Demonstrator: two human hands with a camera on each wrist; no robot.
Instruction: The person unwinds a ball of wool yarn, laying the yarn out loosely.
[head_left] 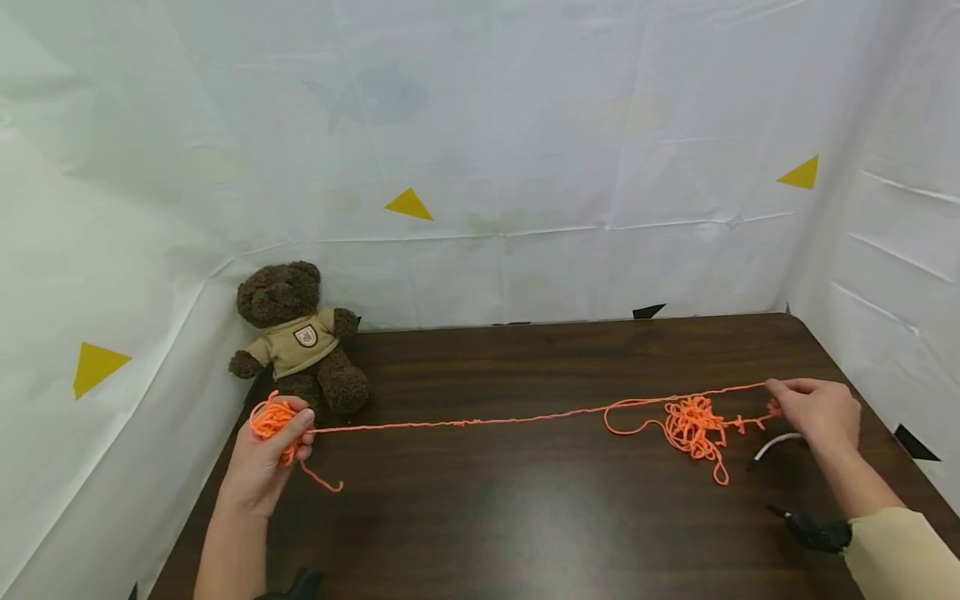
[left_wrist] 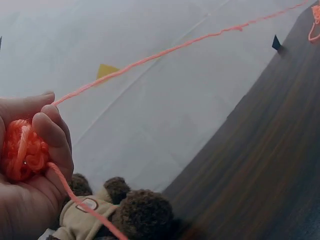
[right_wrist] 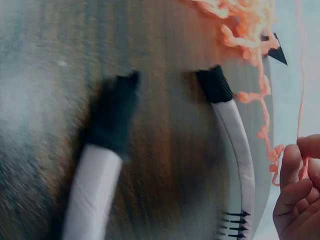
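A: Left hand (head_left: 258, 471) first. What is in it?

B: A wad of orange yarn (head_left: 272, 422), fingers curled round it, thumb across the front. A short loose tail (head_left: 322, 480) hangs from the wad beneath the fingers.

A: Right hand (head_left: 823, 415)?

B: Over the right side of the bench (head_left: 517, 517). Thumb and forefinger pinch the far end of a strand (head_left: 555, 415); the right wrist view agrees.

A: Course of the strand?

B: From the left fingers across to the right fingertips, nearly straight, rising slightly to the right in the head view. One small knotted spot partway along.

A: Remaining yarn?

B: A tangled heap (head_left: 692, 427) on the bench, just left of the right hand. A wide loop leaves its left side; a knotted length (head_left: 742, 423) runs from its right side towards the right fingers. Whether they hold that length too, I cannot tell.

A: Surroundings?

B: Brown teddy bear (head_left: 300, 342) in a tan shirt, seated at the far left corner, just behind the left hand. Pale sheeting (head_left: 510, 108) stands behind and at both sides, bearing yellow triangles (head_left: 409, 205). A white curved strip (head_left: 776, 444) with a dark tip shows below the right hand.
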